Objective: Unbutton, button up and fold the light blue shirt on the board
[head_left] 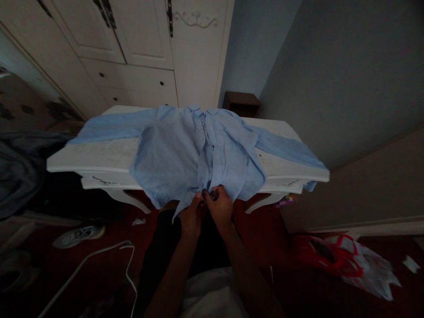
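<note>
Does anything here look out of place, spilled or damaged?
No spill or damage stands out. The dark red floor looks untidy: a lone grey-white sneaker and a white cord lie left, a crumpled red plastic bag right. A sleeve of the light-blue button-up shirt droops over the white table's edge.

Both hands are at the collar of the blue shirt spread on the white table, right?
Not the collar: in the head view, the left hand and right hand are at the bottom hem of the blue shirt, spread on the white table.

white wardrobe (195, 66) with dark handles (170, 17), brown box (243, 97), shoe (79, 236) and white cable (121, 244) on red floor (271, 225)
</note>
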`<state>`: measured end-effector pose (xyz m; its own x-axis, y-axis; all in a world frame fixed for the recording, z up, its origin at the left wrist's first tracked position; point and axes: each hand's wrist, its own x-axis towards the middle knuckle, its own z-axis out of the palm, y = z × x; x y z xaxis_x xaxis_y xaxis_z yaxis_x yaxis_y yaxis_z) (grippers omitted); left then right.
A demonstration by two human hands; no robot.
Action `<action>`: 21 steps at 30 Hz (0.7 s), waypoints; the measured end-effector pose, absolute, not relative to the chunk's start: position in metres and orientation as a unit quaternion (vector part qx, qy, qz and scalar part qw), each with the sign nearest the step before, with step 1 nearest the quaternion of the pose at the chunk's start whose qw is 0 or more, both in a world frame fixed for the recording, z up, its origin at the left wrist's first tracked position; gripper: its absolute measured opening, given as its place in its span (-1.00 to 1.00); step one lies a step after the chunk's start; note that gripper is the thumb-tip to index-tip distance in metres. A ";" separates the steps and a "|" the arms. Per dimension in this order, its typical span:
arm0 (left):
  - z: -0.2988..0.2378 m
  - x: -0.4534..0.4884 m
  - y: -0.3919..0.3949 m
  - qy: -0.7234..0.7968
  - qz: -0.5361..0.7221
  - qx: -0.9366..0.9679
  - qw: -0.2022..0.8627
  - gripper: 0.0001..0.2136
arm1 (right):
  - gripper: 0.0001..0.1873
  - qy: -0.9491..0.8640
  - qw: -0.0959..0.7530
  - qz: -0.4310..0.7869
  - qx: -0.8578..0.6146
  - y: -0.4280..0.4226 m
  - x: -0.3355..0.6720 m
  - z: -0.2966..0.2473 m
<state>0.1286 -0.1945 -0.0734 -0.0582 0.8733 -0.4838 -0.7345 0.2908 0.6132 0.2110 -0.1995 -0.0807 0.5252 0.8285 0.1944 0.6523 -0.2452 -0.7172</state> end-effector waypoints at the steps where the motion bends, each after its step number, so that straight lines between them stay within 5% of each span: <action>1: -0.073 0.129 -0.195 0.430 0.601 0.098 0.667 -0.83 | -0.71 -0.467 0.384 0.115 -0.788 -0.197 0.211 -0.082; 8: -0.071 0.124 -0.200 0.428 0.607 0.102 0.662 -0.77 | -0.77 -0.510 0.440 0.149 -0.724 -0.208 0.217 -0.074; 15: -0.067 0.139 -0.208 0.420 0.534 0.072 0.731 -0.85 | -0.75 -0.443 0.555 0.327 -0.623 -0.246 0.227 -0.046; 21: -0.056 0.146 -0.224 0.492 0.629 0.270 0.538 -0.78 | -0.79 -0.412 0.577 0.334 -0.622 -0.250 0.231 -0.036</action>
<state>0.1456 -0.2236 -0.0564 -0.2750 0.9425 -0.1900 -0.4103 0.0637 0.9097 0.2309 -0.2502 -0.0356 0.4375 0.8972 0.0593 0.1264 0.0040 -0.9920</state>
